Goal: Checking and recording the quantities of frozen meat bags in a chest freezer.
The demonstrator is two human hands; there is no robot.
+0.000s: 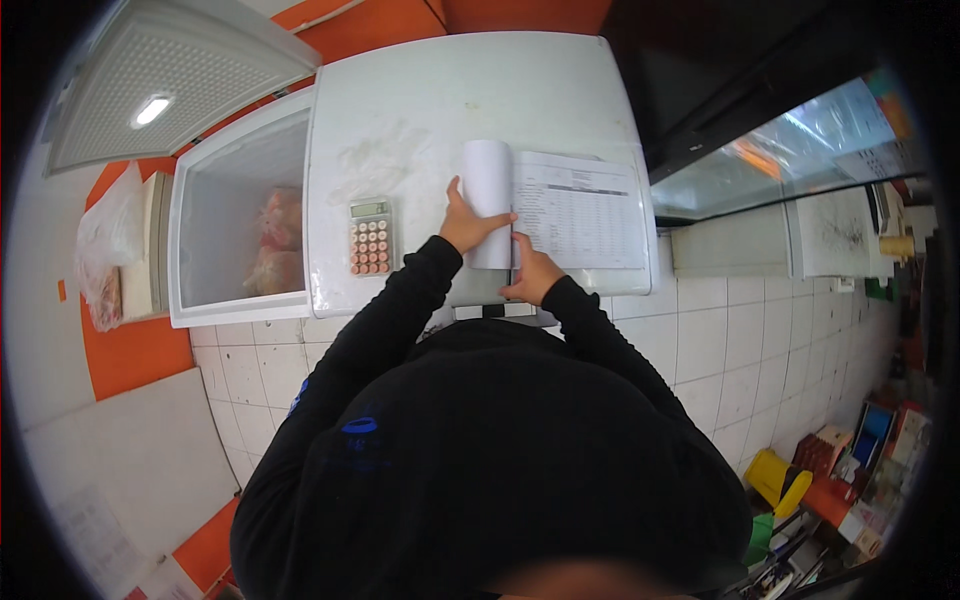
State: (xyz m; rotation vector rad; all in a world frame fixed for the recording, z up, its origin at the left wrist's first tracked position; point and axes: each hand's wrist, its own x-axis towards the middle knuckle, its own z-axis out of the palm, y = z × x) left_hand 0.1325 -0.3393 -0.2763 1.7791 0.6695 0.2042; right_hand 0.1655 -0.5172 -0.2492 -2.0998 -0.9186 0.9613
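Observation:
A stack of printed sheets (580, 215) lies on the white freezer lid, its right page showing a table of rows. The turned-over pages (487, 160) curl up into a white roll on the left side of the stack. Across this roll lies my left hand (468, 222), fingers spread, thumb stretched to the right over the paper. My right hand (536, 274) is at the stack's near edge, thumb and finger apart, close to the bottom of the roll. To the left of my left hand sits a calculator (371, 238) with rows of round pinkish keys.
Left of the lid, an open chest freezer compartment (215, 200) holds bagged goods (277, 240), its door (190, 75) raised. A crumpled clear plastic bag (375, 160) lies beyond the calculator. On the right stands a glass-fronted display case (800, 150). A yellow container (775, 480) is at lower right.

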